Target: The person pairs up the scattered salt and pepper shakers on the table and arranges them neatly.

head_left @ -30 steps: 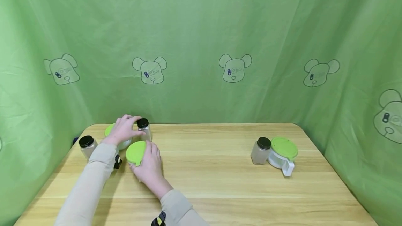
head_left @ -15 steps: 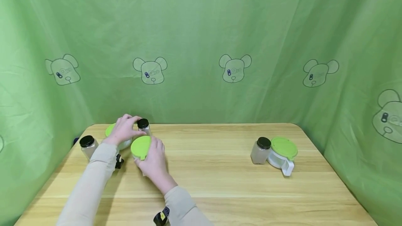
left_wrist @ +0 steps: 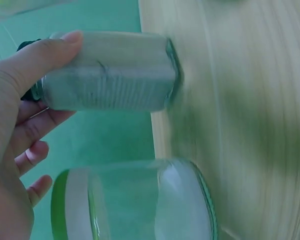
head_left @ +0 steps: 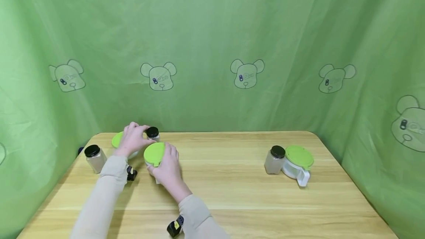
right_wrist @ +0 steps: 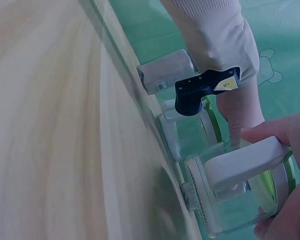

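My left hand (head_left: 132, 138) grips a small clear jar with a black lid (head_left: 152, 133) near the table's back left; in the left wrist view the thumb and fingers (left_wrist: 20, 85) wrap that jar (left_wrist: 110, 70). My right hand (head_left: 167, 165) holds a clear cup with a green lid (head_left: 154, 153) just in front of it. In the right wrist view its fingers (right_wrist: 270, 130) curl round the cup's white handle (right_wrist: 242, 164). A second green-lidded cup (head_left: 117, 140) sits behind my left hand, also seen below the jar as a clear cup (left_wrist: 135, 205).
Another black-lidded jar (head_left: 94, 155) stands at the table's left edge (head_left: 63, 180). At the right stand a third jar (head_left: 275, 159) and a green-lidded cup with a white handle (head_left: 299, 162). A green curtain (head_left: 212, 47) closes in the back and sides.
My right hand has carried the green-lidded cup to the right and toward the back, closer to the jar. My left hand has stayed on the jar.
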Demonstrator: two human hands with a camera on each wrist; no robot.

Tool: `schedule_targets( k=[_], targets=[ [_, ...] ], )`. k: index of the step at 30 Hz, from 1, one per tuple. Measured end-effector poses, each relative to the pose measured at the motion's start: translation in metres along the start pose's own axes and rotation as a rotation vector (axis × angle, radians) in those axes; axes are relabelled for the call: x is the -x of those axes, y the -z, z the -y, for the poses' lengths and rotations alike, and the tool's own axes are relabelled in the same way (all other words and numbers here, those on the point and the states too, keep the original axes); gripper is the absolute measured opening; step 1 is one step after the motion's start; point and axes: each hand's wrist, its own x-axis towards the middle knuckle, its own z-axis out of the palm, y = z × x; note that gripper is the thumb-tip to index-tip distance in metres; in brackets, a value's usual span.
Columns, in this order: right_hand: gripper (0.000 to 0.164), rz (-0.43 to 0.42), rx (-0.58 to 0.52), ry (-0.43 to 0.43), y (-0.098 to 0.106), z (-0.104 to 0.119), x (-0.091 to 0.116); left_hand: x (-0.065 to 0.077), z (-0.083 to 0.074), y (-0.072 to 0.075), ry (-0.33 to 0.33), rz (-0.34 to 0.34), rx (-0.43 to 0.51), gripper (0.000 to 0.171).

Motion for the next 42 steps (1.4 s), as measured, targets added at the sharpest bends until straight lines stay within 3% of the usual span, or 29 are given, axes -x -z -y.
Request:
schedule_targets(
  k=[6,29,42],
  targets=[
    [0.095,0.01,-0.028,-0.001,0.006,-0.002,0.001,0.005,-0.001,-0.006,0.014,-0.039,0.003,0.061],
    [0.097,0.005,-0.041,-0.008,0.029,-0.016,0.003,0.02,-0.016,-0.009,0.053,-0.15,0.091,0.069],
    [0.096,-0.009,-0.076,-0.001,0.045,-0.026,0.007,0.029,-0.024,-0.015,0.013,-0.214,0.087,0.07]
  ],
)
